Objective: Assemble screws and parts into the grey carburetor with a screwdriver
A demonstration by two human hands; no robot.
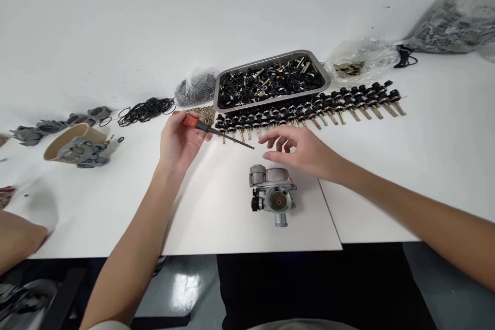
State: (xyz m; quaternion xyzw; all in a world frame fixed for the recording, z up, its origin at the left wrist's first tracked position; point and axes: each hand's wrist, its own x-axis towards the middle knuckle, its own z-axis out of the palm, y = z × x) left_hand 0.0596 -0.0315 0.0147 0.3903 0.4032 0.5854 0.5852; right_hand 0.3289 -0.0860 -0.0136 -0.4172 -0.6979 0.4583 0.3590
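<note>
My left hand (180,142) grips a screwdriver (199,125) by its red and black handle, the dark shaft pointing right and slightly down. Something tiny may sit at the shaft's tip, too small to make out. My right hand (292,145) hovers just right of that tip, thumb and fingers apart, with nothing visible between them. Below both hands, a grey metal carburetor (274,193) rests on the white table, its round brass-coloured throat facing me and a black fitting on its left side. Neither hand touches it.
Behind the hands stands a metal tray (327,82) of small black parts, with rows of black-headed valve parts (340,100) before it. Brass screws (204,112), black rubber rings (147,112) and bagged parts (456,20) lie around. Another carburetor (87,152) leans by a tan bowl (50,150). Someone's arm (19,240) is at left.
</note>
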